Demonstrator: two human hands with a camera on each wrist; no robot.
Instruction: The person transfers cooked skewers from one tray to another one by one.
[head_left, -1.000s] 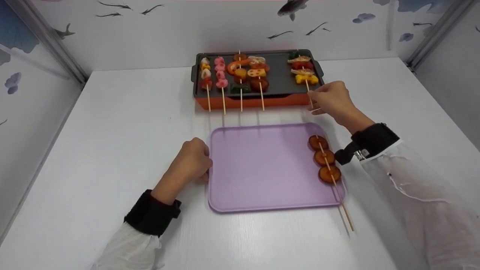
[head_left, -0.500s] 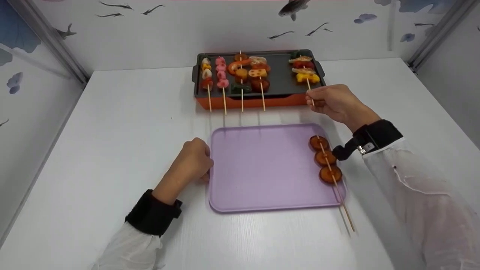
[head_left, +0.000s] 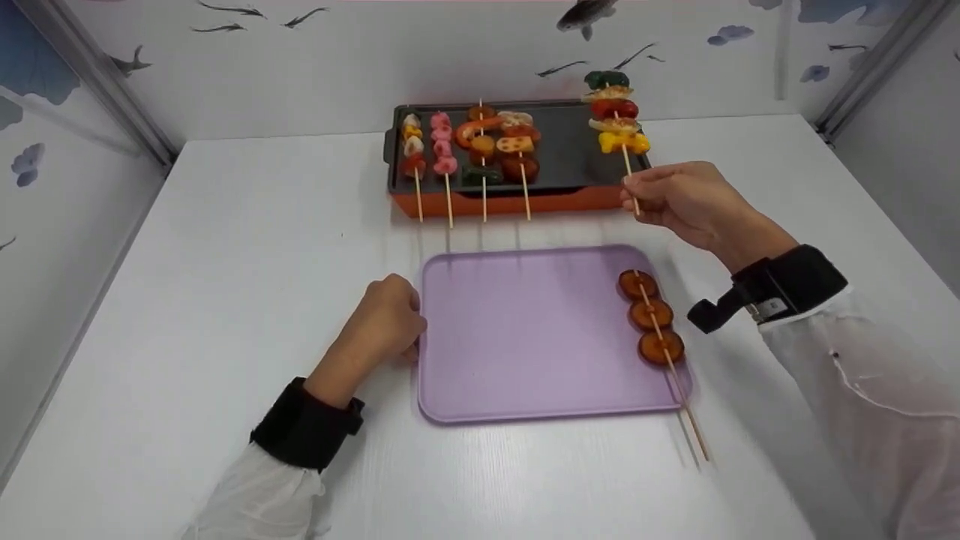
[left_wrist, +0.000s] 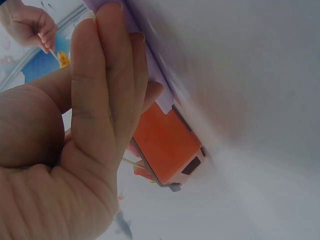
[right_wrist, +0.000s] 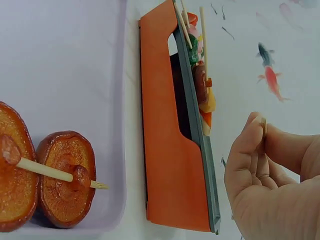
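Observation:
In the head view my right hand [head_left: 694,199] pinches the stick of a skewer [head_left: 616,109] with green, red, yellow and pale pieces. The food end is raised over the right end of a tabletop grill [head_left: 566,150], tilted away from me. In the right wrist view thumb and fingers pinch the stick end [right_wrist: 264,125]. My left hand [head_left: 386,319] grips the left rim of a lilac tray [head_left: 517,337], fingers against its edge in the left wrist view. A skewer of brown round slices [head_left: 651,315] lies along the tray's right side, its stick jutting over the front rim.
Several other skewers, one with pink pieces [head_left: 443,146], lie on the left and middle of the grill plate, sticks over its orange front [head_left: 450,205]. The white table [head_left: 247,247] is bounded by patterned panels [head_left: 465,52] at the back and sides.
My right hand has lifted the mixed skewer off the grill's right end and shifted slightly right with it. The left hand, tray and brown-slice skewer stay in place.

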